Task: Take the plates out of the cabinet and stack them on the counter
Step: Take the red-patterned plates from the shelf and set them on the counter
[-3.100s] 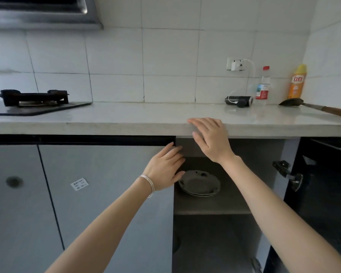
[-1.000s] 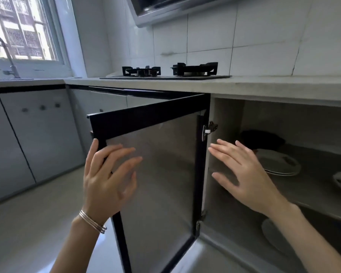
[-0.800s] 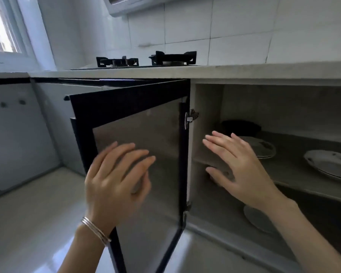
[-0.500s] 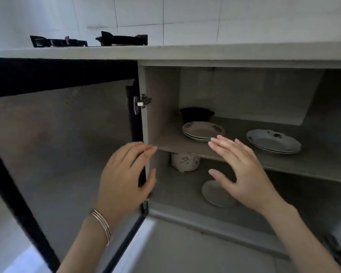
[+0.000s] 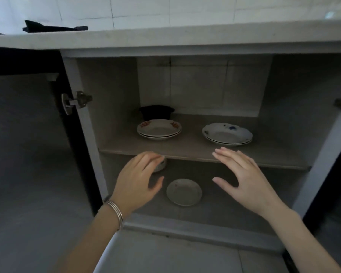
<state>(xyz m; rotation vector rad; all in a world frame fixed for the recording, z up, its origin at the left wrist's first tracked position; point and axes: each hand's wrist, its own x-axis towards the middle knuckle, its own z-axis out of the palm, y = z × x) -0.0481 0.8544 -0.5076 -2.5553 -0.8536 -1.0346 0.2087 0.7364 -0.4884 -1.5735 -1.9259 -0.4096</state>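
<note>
While our left hand (image 5: 135, 184) and right hand (image 5: 244, 181) hover empty and unclenched, every white ceramic plate (image 5: 159, 129) waits inside the grey cabinet (image 5: 201, 152), none on the pale stone counter (image 5: 165, 39).

Light is strongest at the top, where the tiled wall (image 5: 142, 10) and the counter (image 5: 185, 39) look pale and a little washed out. The cabinet (image 5: 195, 85) interior is dim and grainy, darkest in the lower compartment and on the open door (image 5: 24, 154). Wide-angle distortion bows the counter's edge. The left hand (image 5: 135, 188) is slightly blurred at its fingers (image 5: 148, 160).
</note>
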